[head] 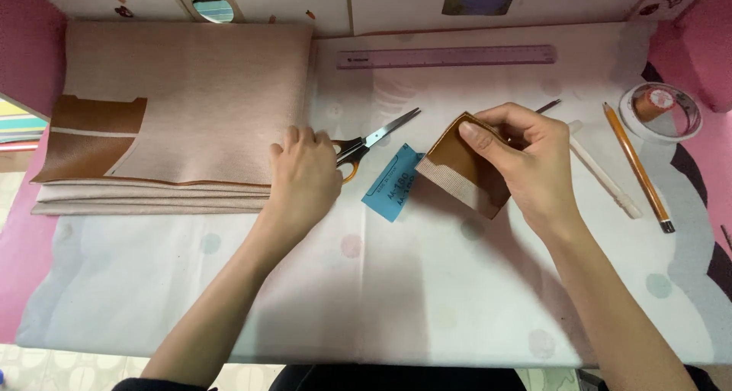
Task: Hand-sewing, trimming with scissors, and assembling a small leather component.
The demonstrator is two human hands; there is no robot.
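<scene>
Head view, status. My right hand (526,158) holds a small brown leather-like piece (467,170), folded, pale woven backing showing on its lower edge; grip is closed on it, thumb on top, fingers behind. It sits just above the worktop (381,299), right of centre.

My left hand (305,173) rests palm-down on the orange handles of the scissors (374,143), blades pointing toward the far edge and right. Can't tell if the fingers are through the loops; grip looks loose, lying on the handles rather than lifting them. Scissors lie flat on the worktop.

Between the hands: a blue paper tag (393,181), touching the piece's lower left corner. The piece is just right of the scissor tips, near but apart.

Progress, my read: the small piece looks already cut from the big folded sheet (183,109) at the far left corner, which has a brown notch showing at its left side. Scissors not yet raised, so any trimming of the piece is still open.

Also there: purple ruler (446,56) along the far edge; pencil (637,166), white stick (606,179) and tape roll (660,110) by the right edge.
</scene>
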